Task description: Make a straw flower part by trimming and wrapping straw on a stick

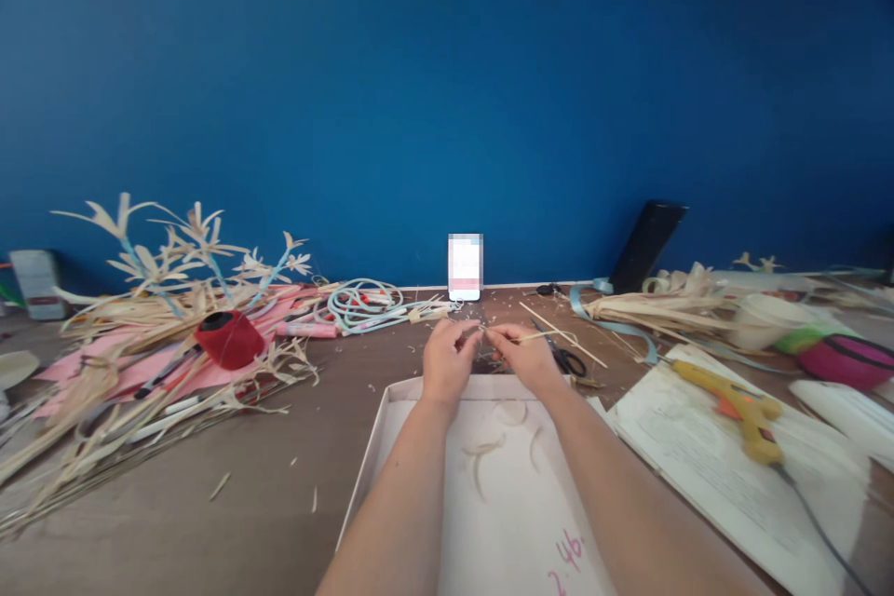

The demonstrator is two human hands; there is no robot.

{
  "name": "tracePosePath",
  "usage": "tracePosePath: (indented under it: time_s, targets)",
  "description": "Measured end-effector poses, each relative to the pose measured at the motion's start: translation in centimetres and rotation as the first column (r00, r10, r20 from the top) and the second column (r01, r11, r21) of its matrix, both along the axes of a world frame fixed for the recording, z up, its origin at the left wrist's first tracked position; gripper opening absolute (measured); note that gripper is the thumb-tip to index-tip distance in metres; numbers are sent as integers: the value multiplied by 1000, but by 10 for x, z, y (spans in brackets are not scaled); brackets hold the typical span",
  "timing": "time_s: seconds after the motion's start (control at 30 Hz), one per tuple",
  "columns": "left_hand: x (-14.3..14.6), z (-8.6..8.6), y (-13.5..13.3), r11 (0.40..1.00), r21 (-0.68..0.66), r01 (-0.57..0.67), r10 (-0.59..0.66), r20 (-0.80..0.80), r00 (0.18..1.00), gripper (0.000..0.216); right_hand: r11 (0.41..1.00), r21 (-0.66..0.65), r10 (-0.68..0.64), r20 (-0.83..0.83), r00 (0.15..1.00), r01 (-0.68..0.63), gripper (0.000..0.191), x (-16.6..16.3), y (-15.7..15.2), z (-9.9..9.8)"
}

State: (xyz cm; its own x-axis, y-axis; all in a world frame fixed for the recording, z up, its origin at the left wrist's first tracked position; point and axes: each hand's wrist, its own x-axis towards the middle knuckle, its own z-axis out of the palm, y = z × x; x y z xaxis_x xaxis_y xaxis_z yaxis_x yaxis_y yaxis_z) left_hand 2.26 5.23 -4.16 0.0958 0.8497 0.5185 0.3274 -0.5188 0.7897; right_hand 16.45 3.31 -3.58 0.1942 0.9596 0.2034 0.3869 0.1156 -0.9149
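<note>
- Two hands meet over the far edge of a white box [391,447]: left hand [451,356] and right hand [532,356], fingertips almost touching.
- Both pinch a thin pale straw strip [543,335]. The right thumb and forefinger are pressed together on it, and its free end sticks out to the right. The left fingers are closed at its other end, but that contact is too small to see clearly.
- The strip is held in the air just above the table, between the box and the phone [465,266] propped at the blue wall.
- A few curled offcuts [481,461] lie in the box, so some trimming looks done. The strip itself looks plain and unshaped, so my guess is this piece is at an early stage.
- Scissors [569,358] lie just right of the right hand and the glue gun [740,405] rests on a paper sheet [698,456]; neither is being held.
- Finished straw flowers [188,247] on blue stems stand far left, so several pieces look complete.
- Loose straw piles on the left [90,419] and right [649,303] suggest plenty of material is left.
- A red spool [230,338] and a coiled cord [363,303] lie well apart from the hands.
</note>
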Motion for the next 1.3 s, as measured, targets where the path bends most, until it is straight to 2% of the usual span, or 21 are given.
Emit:
tracePosePath:
  time_s: [0.2, 0.4, 0.6, 0.73, 0.83, 1.0, 1.07, 1.13, 1.23, 1.3]
  targets:
    - [0, -1, 0, 999, 24, -47, 45, 54, 998, 18, 1000, -6, -1, -5, 1000, 1, 30, 0, 1, -3]
    - [0, 0, -1, 1000, 12, -9, 9, 27, 1000, 16, 996, 9, 90, -67, 994, -90, 34, -2, 0, 0]
    - [1, -1, -3, 1000, 13, 19, -19, 4, 1000, 15, 998, 31, 60, 29, 998, -61, 24, -3, -1, 2]
    - [2, 0, -4, 996, 88, 1, 1, -23, 1000, 15, 994, 108, -13, 171, 985, -6, 20, -12, -3, 5]
    - [3, 3, -6, 988, 155, -12, 18, -35, 999, 16, 992, 110, -86, 184, 979, 66, 18, -14, 0, 4]
    - [6, 8, -12, 977, 211, -30, 22, 42, 999, 19, 963, 95, -261, 91, 961, 253, 27, 7, 8, -4]
    - [6, 8, -12, 985, 169, -42, 32, 62, 998, 23, 940, 97, -329, 19, 944, 326, 39, 17, 10, -6]
    - [5, 7, -10, 994, 106, -25, 24, 16, 1000, 31, 913, 108, -382, -112, 917, 394, 46, 22, 9, -7]
    - [2, 4, -5, 999, 46, 6, -2, -88, 996, 54, 894, 127, -388, -255, 886, 429, 48, 20, 7, -4]
    - [1, 2, -2, 999, 53, -13, 19, -107, 994, 50, 902, 135, -366, -263, 893, 409, 48, 17, 5, -3]
